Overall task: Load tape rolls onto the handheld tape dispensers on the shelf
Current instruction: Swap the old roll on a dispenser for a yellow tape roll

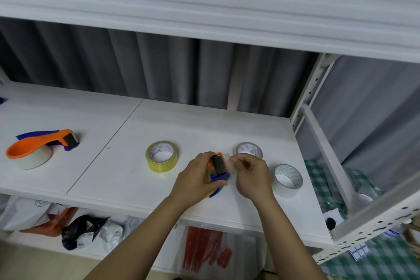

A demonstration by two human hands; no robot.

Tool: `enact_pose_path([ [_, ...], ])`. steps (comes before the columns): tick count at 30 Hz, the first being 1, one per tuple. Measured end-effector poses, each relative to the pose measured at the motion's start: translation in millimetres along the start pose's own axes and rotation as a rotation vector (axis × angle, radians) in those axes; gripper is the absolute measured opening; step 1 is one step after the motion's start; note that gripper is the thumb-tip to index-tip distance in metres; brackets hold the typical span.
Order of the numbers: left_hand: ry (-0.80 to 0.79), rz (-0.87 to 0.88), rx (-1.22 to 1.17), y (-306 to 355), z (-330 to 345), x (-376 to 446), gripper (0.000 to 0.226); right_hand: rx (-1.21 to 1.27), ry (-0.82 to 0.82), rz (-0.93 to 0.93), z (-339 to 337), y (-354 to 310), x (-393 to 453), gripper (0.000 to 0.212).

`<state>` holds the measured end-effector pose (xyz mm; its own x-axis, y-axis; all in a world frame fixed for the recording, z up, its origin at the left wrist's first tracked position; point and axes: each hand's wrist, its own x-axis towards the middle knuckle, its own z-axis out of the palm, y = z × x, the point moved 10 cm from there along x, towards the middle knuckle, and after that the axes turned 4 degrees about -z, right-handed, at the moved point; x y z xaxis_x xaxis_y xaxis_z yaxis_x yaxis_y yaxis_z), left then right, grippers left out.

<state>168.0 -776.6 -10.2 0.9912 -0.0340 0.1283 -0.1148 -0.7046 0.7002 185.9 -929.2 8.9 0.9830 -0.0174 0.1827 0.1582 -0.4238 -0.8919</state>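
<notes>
My left hand [196, 177] grips an orange-and-blue handheld tape dispenser [219, 169] over the white shelf [102, 166]. My right hand [250, 171] pinches the clear tape end [228, 157] at the dispenser's head. A yellowish tape roll [161, 156] lies flat to the left of my hands. Two more rolls lie to the right: a clear one [249, 149] behind my right hand and a white one [288, 177] beside it. Far left, a second orange-and-blue dispenser [43, 144] lies with a tape roll [34, 158] in it.
An upper shelf beam [204, 13] hangs over the work surface. A perforated white upright [311, 91] bounds the shelf on the right. Bags and packets [84, 229] fill the lower shelf. A green checked cloth [322, 179] lies to the right.
</notes>
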Motion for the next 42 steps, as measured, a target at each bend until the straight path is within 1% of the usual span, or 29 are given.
enact_pose_path([
  [6,0.0,0.001,0.004,0,2,2,0.071,0.072,-0.028,0.072,3,11,5,0.021],
  [10,0.003,-0.004,0.004,-2,3,2,0.071,0.2,-0.064,0.184,11,24,2,0.029],
  [13,0.003,0.008,0.001,-1,3,2,0.07,0.296,-0.107,0.283,19,31,-2,0.018],
  [15,0.003,0.016,0.001,-1,3,2,0.069,0.355,-0.1,0.307,18,32,-3,0.021],
  [18,0.004,0.02,-0.002,-1,3,2,0.07,0.346,-0.101,0.276,19,28,-2,0.025],
  [20,0.009,0.02,-0.009,-1,2,3,0.07,0.328,-0.137,0.274,21,26,-2,0.026],
  [21,0.013,0.014,-0.016,-2,2,3,0.07,0.294,-0.171,0.274,22,27,-3,0.031],
  [23,0.02,-0.005,-0.027,-5,0,4,0.071,0.121,-0.26,0.245,24,30,-2,0.042],
  [24,0.02,-0.01,-0.026,-6,0,4,0.071,0.019,-0.276,0.206,23,30,-3,0.045],
  [25,0.018,-0.011,-0.02,-7,0,4,0.072,-0.042,-0.245,0.158,19,31,-4,0.044],
  [26,0.013,-0.008,-0.016,-7,0,3,0.072,-0.043,-0.186,0.123,15,31,-5,0.04],
  [28,0.012,-0.008,-0.02,-8,0,3,0.073,0.06,-0.062,0.076,9,29,-10,0.029],
  [30,0.02,-0.012,-0.032,-10,-1,4,0.073,0.185,0.005,0.062,9,29,-14,0.023],
  [32,0.028,-0.019,-0.046,-12,-2,5,0.073,0.26,-0.025,0.08,18,29,-15,0.024],
  [35,0.049,-0.034,-0.078,-16,-5,5,0.073,0.229,-0.138,0.097,33,28,-18,0.025],
  [36,0.054,-0.036,-0.093,-17,-6,4,0.073,0.207,-0.144,0.093,34,29,-18,0.024],
  [40,0.067,-0.036,-0.168,-20,-10,1,0.07,0.241,-0.042,0.045,24,28,-18,0.019],
  [42,0.1,-0.056,-0.231,-25,-14,0,0.065,0.219,-0.07,0.013,29,27,-21,0.021],
])
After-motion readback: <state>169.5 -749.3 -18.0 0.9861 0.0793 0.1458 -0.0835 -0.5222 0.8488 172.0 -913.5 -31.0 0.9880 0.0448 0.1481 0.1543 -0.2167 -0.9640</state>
